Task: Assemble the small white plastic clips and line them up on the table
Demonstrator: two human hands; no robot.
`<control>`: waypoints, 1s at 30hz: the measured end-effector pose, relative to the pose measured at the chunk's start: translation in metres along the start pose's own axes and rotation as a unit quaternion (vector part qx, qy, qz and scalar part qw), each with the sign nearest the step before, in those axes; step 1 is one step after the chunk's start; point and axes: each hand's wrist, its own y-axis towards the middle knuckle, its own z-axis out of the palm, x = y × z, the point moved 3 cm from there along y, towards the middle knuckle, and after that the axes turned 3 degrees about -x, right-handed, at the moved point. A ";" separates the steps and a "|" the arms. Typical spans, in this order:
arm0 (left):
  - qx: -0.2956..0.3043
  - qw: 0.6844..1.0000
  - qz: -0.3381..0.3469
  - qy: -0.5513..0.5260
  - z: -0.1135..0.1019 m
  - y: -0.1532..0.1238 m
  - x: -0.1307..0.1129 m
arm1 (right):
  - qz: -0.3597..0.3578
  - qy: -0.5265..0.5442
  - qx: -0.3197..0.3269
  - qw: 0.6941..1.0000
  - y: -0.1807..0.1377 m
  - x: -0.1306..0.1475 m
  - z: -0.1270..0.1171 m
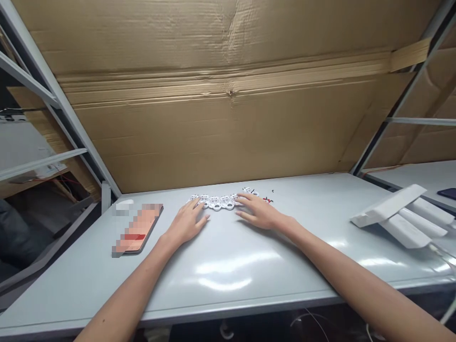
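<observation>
Bare forearms (359, 285) reach in from the lower corners of the view across a pale grey desk (171, 304), meeting at a chain of white plastic parts (219, 203) lying flat toward the desk's far edge. The chain's long axis runs side to side, across the line of the arms, with a slight bend at its right end. Left grip (187, 224) is released, palm down, its fingertips (194, 203) at the chain's left end. Right grip (261, 212), also released and palm down, reaches the chain's right portion with its fingers (239, 200). Neither hand is clenched, and the middle links lie uncovered between them, about equally near to both. Small red and black scraps (268, 201) sit just beyond the right grip. Well left of the hands lies a flat, pixel-blurred object (137, 228), its details hidden. White foam blocks (395, 216) are piled at the desk's right side, and a brown cardboard sheet (213, 118) rises behind the desk within a grey metal frame (67, 118).
</observation>
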 end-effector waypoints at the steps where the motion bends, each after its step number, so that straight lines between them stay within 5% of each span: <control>1: 0.005 1.000 0.006 -0.004 0.000 0.000 -0.001 | 0.024 0.003 -0.015 1.000 -0.001 -0.009 -0.003; 6: 0.019 0.999 0.015 -0.025 -0.004 -0.001 -0.004 | 0.095 -0.015 -0.008 0.995 -0.006 -0.039 -0.011; 13: -0.015 0.999 0.015 -0.037 -0.012 -0.001 -0.008 | 0.065 -0.047 0.053 0.995 -0.006 -0.013 -0.021; 20: -0.015 0.998 0.032 -0.047 -0.009 -0.002 -0.006 | 0.088 -0.028 -0.061 0.994 -0.004 -0.022 -0.023; 30: -0.019 0.997 0.031 -0.061 -0.008 -0.001 -0.005 | 0.084 0.023 0.023 0.996 -0.011 -0.050 -0.007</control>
